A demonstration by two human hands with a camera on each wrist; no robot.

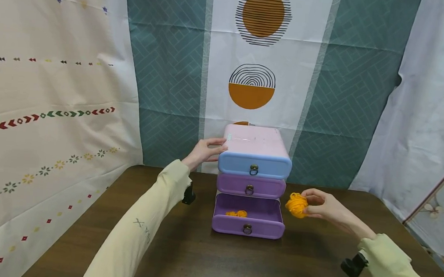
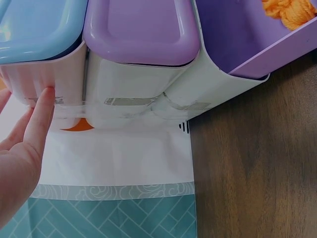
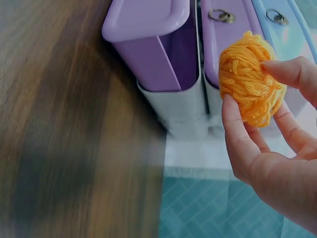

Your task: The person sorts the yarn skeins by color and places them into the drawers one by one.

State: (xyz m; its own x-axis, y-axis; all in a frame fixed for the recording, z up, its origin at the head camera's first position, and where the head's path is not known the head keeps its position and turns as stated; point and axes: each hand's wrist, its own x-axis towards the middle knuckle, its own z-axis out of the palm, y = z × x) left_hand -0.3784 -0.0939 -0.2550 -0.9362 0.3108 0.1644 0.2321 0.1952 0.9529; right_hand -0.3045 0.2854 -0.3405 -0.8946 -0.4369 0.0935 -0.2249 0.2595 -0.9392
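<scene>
A small three-tier drawer unit [image 1: 259, 139] stands at the table's far edge, pink on top. Its blue top drawer [image 1: 235, 164] and purple middle drawer [image 1: 230, 184] are closed, while the purple bottom drawer [image 1: 226, 225] is pulled out. Orange yarn [image 1: 241, 213] lies inside that bottom drawer. My left hand [image 1: 204, 151] rests on the unit's upper left side, its fingers extended against the pink wall in the left wrist view. To the right of the unit, my right hand [image 1: 328, 209] holds an orange ball of yarn [image 3: 250, 79] between thumb and fingers, raised off the table.
The dark wooden table [image 1: 211, 265] reaches toward me. Behind it hangs a green and white cloth [image 1: 171, 85] with orange circles. Patterned white cloths hang at the left [image 1: 51, 97] and right. Each drawer front carries a ring pull [image 1: 253, 170].
</scene>
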